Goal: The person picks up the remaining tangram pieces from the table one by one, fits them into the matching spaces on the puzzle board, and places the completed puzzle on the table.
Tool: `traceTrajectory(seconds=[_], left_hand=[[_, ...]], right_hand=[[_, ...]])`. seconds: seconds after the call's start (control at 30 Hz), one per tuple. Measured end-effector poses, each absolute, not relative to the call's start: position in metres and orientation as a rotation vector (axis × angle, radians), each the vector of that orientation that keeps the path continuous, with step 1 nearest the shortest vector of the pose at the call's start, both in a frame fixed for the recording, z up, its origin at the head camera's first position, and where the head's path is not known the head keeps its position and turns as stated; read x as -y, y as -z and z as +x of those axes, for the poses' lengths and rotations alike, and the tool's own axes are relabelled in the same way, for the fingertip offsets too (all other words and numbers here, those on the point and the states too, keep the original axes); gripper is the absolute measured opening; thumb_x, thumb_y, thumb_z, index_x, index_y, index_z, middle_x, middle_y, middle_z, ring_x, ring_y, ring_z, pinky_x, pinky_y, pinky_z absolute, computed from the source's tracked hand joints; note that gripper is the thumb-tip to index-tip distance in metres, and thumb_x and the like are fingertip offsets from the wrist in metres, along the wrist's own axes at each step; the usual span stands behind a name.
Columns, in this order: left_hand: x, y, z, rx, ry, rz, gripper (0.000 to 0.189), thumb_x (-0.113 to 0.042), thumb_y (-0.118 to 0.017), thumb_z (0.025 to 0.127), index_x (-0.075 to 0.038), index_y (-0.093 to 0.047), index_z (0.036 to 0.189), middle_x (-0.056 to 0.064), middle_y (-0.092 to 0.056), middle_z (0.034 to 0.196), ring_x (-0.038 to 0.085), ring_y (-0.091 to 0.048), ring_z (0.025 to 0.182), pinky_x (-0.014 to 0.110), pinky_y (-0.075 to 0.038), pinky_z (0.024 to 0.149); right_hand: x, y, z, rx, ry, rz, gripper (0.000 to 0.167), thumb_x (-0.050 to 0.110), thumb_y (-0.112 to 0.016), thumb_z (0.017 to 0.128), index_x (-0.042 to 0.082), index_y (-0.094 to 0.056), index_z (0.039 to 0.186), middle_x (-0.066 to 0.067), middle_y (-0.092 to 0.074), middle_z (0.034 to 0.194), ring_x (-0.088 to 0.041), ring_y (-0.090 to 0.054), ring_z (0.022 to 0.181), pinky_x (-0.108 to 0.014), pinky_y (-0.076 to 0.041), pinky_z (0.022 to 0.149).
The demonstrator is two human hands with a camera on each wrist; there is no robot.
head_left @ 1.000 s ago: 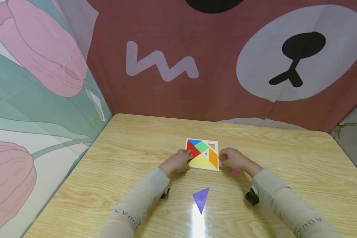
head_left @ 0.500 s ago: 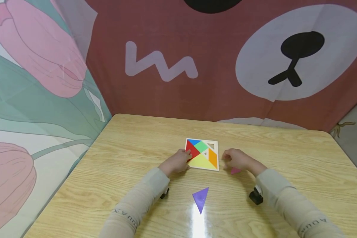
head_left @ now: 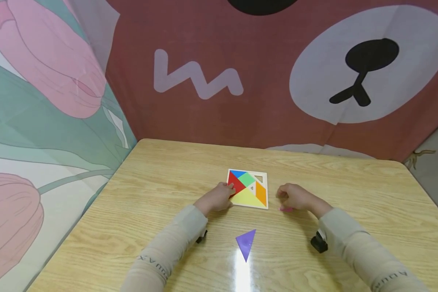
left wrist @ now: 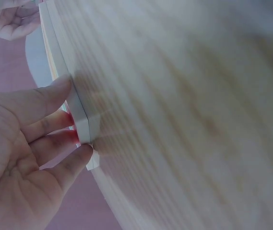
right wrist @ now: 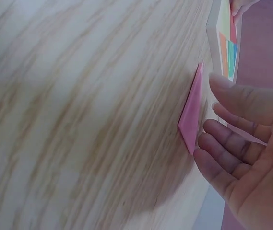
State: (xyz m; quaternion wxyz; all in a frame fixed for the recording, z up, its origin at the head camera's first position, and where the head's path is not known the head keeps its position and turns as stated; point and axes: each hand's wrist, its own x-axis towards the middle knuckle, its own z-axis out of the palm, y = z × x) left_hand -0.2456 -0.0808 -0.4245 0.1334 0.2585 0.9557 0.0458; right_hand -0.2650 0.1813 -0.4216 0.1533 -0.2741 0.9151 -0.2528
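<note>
A square tangram board [head_left: 261,205] lies on the table, holding red, blue, green, yellow and orange pieces. Two bare recesses show on its right half. My left hand [head_left: 220,197] grips the board's left side, fingertips over the red triangle [head_left: 235,182] and thumb against the near edge [left wrist: 81,112]. My right hand [head_left: 295,197] is just right of the board, fingers loosely bent over a pink triangle [right wrist: 193,115] on the table. The fingertips are at its side; whether they touch it I cannot tell. Nearer the person lies a purple triangle [head_left: 246,244].
The wood-grain table [head_left: 160,174] runs back to a wall cloth printed with a brown cartoon bear [head_left: 263,117]. At the left hangs a tulip-patterned cloth [head_left: 58,73]. A dark device [head_left: 319,242] is strapped under the right wrist.
My right hand has drawn away from the board's right edge, moving right to the pink triangle, which now shows less from above. My left hand stays on the board.
</note>
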Motion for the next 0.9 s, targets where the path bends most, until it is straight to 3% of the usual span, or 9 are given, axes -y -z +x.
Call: traceTrajectory(seconds=[0.33, 0.57, 0.9], left_hand=[[0.081, 0.422, -0.245, -2.767, -0.104, 0.761, 0.048, -0.024, -0.057, 0.083, -0.004, -0.046, 0.125, 0.013, -0.036, 0.132, 0.029, -0.032, 0.119, 0.031, -0.026, 0.099], [0.081, 0.426, -0.246, -2.771, -0.102, 0.776, 0.048, -0.025, -0.058, 0.082, -0.005, -0.047, 0.124, 0.013, -0.037, 0.132, 0.028, -0.032, 0.119, 0.03, -0.026, 0.099], [0.081, 0.424, -0.246, -2.769, -0.117, 0.769, 0.049, -0.024, -0.058, 0.082, -0.005, -0.046, 0.125, 0.013, -0.037, 0.132, 0.028, -0.032, 0.119, 0.03, -0.026, 0.099]], right_hand=[[-0.183, 0.416, -0.261, -2.587, 0.716, -0.746, 0.02, 0.002, -0.069, 0.068, 0.001, -0.058, 0.085, -0.005, -0.053, 0.08, -0.021, -0.047, 0.075, -0.038, -0.044, 0.07], [-0.192, 0.424, -0.265, -2.559, 0.731, -0.947, 0.02, 0.008, -0.072, 0.066, 0.005, -0.057, 0.079, -0.002, -0.051, 0.075, -0.017, -0.046, 0.069, -0.032, -0.043, 0.063], [-0.186, 0.42, -0.26, -2.622, 0.613, -0.862, 0.019, -0.003, -0.07, 0.062, 0.004, -0.058, 0.076, 0.0, -0.049, 0.072, -0.015, -0.042, 0.067, -0.028, -0.039, 0.06]])
